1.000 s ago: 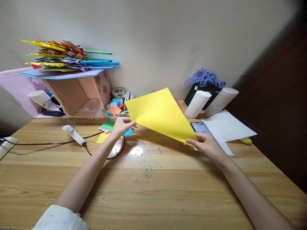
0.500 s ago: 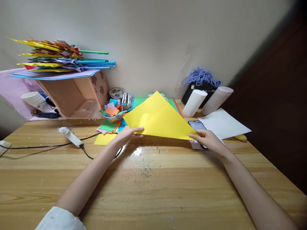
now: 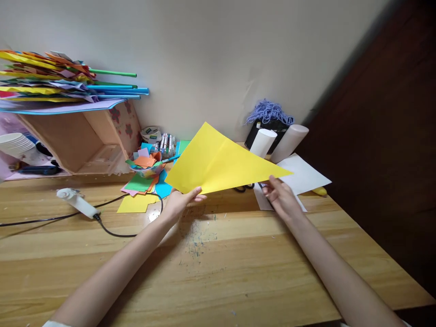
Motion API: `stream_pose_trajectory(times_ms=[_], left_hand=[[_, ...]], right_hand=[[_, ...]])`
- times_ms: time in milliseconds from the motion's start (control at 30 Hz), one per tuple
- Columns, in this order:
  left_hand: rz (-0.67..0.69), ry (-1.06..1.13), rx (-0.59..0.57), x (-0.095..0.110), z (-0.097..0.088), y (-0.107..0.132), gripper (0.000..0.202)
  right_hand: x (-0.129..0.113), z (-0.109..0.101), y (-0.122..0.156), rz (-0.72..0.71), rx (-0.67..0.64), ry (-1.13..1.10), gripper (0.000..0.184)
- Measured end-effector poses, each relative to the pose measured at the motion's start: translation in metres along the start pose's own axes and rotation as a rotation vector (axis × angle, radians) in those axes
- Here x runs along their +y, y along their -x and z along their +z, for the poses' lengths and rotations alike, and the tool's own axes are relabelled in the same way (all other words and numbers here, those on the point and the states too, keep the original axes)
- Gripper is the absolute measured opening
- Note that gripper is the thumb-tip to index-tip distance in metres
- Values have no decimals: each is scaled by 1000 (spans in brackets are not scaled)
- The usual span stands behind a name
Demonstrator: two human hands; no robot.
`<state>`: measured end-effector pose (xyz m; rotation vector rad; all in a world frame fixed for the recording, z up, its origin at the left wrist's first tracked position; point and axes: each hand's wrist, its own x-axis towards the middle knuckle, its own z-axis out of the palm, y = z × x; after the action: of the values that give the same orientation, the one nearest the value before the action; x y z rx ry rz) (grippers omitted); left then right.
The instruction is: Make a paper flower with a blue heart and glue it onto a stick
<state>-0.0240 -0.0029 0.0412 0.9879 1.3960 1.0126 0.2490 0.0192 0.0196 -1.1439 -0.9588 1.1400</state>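
Observation:
A yellow sheet of paper [image 3: 218, 159] is held tilted above the desk, its upper part a pointed corner and a faint crease running across it. My left hand [image 3: 180, 202] pinches its lower left edge, thumb on top and fingers beneath. My right hand [image 3: 281, 197] is at the lower right edge, fingers loosely bent and apart. One fingertip meets the edge there, and the paper's right tip sticks out past the hand. Dark scissor handles [image 3: 243, 187] show below the paper. Near my right fingers lies a phone [image 3: 262, 185], mostly hidden.
At left are a corded white tool [image 3: 76, 203], a bowl of paper scraps [image 3: 146, 169] and a yellow sheet [image 3: 134, 204]. A pink box [image 3: 127, 129] carries stacked coloured paper. Behind the right hand stand white rolls [image 3: 261, 143], blue yarn [image 3: 270, 111] and white paper [image 3: 306, 175].
The paper has turned, its right tip now pointing outward beyond my right hand. My right fingers have loosened from that corner. The view has shifted right, and scissor handles now show.

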Motion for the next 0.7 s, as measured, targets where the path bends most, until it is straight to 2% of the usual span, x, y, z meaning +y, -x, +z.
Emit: stream_pose_trajectory(times_ms=[100, 200, 300, 500, 700], left_hand=[[-16, 8, -39, -8, 12, 8, 22], [-8, -10, -93, -17, 25, 17, 22], [2, -32, -140, -21, 33, 22, 20], [-2, -43, -205, -19, 32, 22, 18], [0, -91, -146, 1, 24, 18, 11]], right_hand=[[9, 26, 23, 157, -293, 144, 29], [17, 47, 45, 175, -420, 209, 28], [23, 56, 56, 164, -428, 270, 23], [25, 52, 54, 199, -362, 394, 27], [13, 41, 42, 110, -317, 313, 25]])
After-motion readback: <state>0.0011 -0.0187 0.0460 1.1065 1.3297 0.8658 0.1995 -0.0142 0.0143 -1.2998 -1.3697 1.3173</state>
